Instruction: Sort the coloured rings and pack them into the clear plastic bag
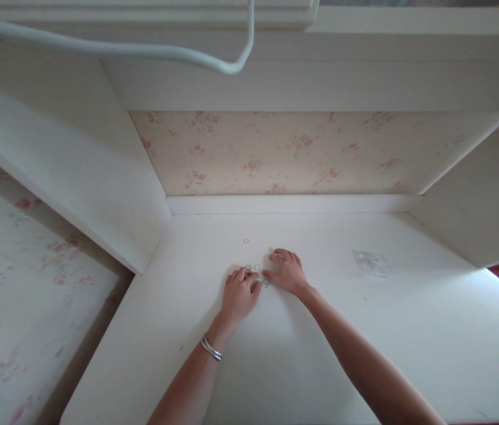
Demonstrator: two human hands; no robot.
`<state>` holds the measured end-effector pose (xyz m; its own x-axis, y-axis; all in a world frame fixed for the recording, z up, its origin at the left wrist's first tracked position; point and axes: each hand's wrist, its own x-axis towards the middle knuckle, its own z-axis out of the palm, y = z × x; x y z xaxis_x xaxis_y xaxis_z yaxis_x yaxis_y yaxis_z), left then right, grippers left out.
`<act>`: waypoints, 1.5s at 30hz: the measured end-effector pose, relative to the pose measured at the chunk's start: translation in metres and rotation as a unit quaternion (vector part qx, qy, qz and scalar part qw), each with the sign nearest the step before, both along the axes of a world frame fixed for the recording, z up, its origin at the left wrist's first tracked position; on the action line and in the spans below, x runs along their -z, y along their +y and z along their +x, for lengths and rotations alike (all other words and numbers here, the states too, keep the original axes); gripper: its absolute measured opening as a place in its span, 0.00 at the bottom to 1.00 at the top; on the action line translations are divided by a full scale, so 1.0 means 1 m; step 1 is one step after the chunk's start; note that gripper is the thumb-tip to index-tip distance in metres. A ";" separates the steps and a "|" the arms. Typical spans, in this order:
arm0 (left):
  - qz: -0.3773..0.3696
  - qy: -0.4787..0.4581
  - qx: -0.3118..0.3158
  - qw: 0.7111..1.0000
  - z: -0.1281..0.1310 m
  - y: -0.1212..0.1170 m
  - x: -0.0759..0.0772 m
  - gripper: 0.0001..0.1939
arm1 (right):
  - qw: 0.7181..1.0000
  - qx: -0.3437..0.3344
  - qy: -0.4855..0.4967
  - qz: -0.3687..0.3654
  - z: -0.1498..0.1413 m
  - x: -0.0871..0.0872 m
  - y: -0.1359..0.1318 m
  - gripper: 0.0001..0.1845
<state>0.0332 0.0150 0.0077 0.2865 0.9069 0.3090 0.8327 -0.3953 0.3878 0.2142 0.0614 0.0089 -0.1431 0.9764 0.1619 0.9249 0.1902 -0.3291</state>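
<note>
Small thin rings, yellowish and pale, lie in a loose cluster on the white tabletop; one ring shows between my hands. My left hand, with silver bangles at the wrist, rests on the left of the cluster. Its fingers are bent, with a gap between thumb and forefinger, and it touches the rings at the near side. On the right, my right hand has its thumb spread from the fingers, the thumb tip beside the overlapping rings. Another ring lies alone farther back.
A clear plastic bag lies on the tabletop to the right. White side panels stand left and right, with floral wallpaper behind. A white cable hangs across the upper left.
</note>
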 end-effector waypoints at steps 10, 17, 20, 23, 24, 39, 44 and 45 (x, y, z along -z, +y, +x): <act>0.002 0.005 -0.005 1.000 0.000 0.000 0.000 0.14 | 1.000 0.005 0.023 0.020 0.010 0.006 0.003 0.15; 0.009 0.003 -0.010 1.000 0.002 -0.001 0.002 0.19 | 0.999 -0.002 0.012 0.030 0.009 0.006 0.007 0.13; 0.009 0.001 -0.013 1.000 0.002 0.000 0.003 0.18 | 1.000 0.010 0.008 0.025 0.006 0.003 0.011 0.15; 0.010 -0.005 -0.018 1.000 0.002 0.000 0.004 0.16 | 1.000 0.005 0.005 0.016 0.005 0.001 0.014 0.14; 0.010 -0.007 -0.018 1.000 0.001 0.000 0.004 0.16 | 1.000 0.002 0.005 0.014 0.005 0.001 0.014 0.14; -0.013 -0.064 0.000 0.998 -0.006 0.008 0.007 0.12 | 0.994 0.010 0.070 0.078 0.012 0.006 0.000 0.14; -0.018 -0.062 0.020 0.998 -0.007 0.007 0.007 0.14 | 0.992 -0.040 0.080 0.086 0.014 0.006 -0.035 0.14; -0.018 -0.062 0.019 0.998 -0.007 0.007 0.007 0.14 | 0.993 -0.061 0.069 0.078 0.012 0.005 -0.043 0.13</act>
<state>0.0259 0.0218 0.0009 0.2831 0.9072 0.3113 0.7622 -0.4098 0.5011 0.2263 0.0186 0.0040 -0.2250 0.9148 0.3354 0.8401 0.3565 -0.4089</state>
